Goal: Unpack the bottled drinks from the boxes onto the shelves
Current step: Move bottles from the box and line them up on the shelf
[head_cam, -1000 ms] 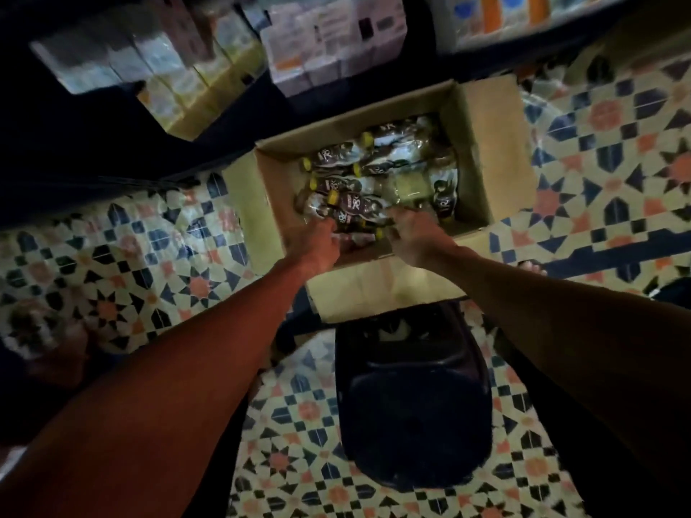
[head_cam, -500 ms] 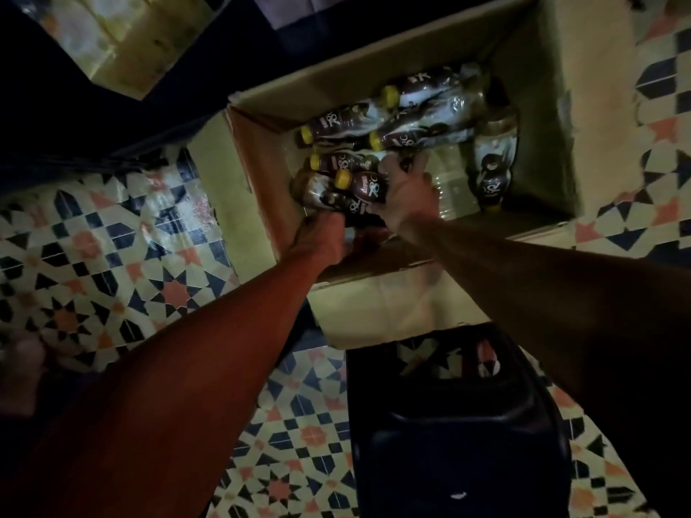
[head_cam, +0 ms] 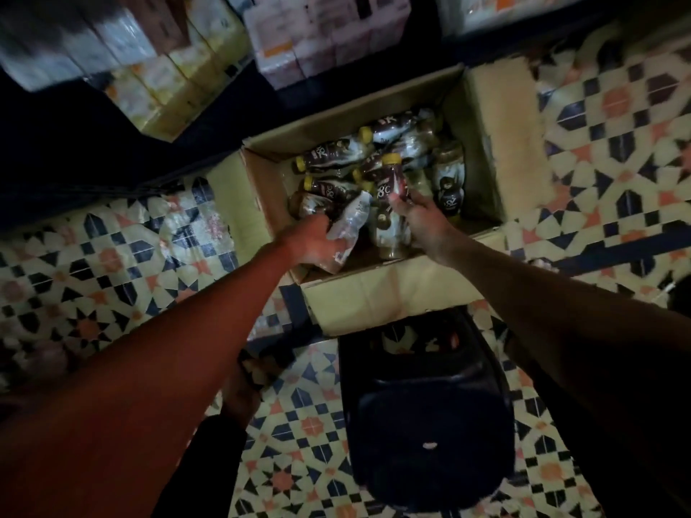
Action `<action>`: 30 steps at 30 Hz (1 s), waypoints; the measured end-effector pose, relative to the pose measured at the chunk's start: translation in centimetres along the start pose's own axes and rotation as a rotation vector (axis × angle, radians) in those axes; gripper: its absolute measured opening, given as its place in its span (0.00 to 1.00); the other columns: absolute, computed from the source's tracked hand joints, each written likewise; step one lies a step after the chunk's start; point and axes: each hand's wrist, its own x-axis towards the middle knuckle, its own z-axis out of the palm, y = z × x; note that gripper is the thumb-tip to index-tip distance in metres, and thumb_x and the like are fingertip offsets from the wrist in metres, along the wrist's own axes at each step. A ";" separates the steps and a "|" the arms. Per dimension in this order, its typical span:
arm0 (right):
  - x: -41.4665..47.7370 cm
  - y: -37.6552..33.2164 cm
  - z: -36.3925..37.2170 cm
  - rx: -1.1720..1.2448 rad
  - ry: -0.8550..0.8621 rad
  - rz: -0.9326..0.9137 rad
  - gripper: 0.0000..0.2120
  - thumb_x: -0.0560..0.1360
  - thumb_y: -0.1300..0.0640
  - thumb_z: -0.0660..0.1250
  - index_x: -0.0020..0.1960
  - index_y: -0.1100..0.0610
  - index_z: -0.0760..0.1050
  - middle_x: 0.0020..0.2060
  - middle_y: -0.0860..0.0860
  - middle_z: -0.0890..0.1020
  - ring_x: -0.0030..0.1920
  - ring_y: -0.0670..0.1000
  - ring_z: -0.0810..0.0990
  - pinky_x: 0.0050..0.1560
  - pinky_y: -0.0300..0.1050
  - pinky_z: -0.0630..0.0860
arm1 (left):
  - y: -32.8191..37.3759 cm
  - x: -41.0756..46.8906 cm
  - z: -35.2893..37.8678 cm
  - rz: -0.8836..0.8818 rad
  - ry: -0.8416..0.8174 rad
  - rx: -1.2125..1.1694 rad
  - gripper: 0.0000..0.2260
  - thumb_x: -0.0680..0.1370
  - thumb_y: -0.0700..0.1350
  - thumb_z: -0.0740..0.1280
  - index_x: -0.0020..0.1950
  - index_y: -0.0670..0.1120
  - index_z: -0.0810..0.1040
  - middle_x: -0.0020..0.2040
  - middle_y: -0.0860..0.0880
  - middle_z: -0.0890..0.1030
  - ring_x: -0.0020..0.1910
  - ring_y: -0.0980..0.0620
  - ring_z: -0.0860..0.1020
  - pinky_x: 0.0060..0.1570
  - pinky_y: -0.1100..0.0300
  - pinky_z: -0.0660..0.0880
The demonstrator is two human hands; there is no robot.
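An open cardboard box (head_cam: 497,117) stands on the tiled floor, holding several dark bottled drinks (head_cam: 329,157) with yellow caps, lying jumbled. My left hand (head_cam: 312,239) grips one bottle (head_cam: 349,226) near the box's front left, its light label facing up. My right hand (head_cam: 422,218) holds another bottle (head_cam: 394,179) upright by its lower part, yellow cap on top, above the bottles in the box. The view is dim.
Dark shelves (head_cam: 93,151) run behind the box, stacked with pale cartons and packs (head_cam: 321,35). A dark plastic stool or crate (head_cam: 426,405) stands on the patterned floor (head_cam: 93,263) just in front of the box, between my arms.
Both hands were down among the bottles; now each has lifted a bottle, the right one raised upright. The camera has pulled back and the shelves are in view again.
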 end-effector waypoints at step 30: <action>-44.3 -16.6 5.3 0.040 -0.042 -0.139 0.25 0.73 0.56 0.72 0.68 0.55 0.70 0.59 0.52 0.80 0.58 0.52 0.79 0.65 0.55 0.75 | 12.1 -46.9 -4.4 0.124 0.385 -1.028 0.14 0.76 0.50 0.69 0.61 0.51 0.77 0.53 0.51 0.83 0.50 0.52 0.80 0.46 0.57 0.75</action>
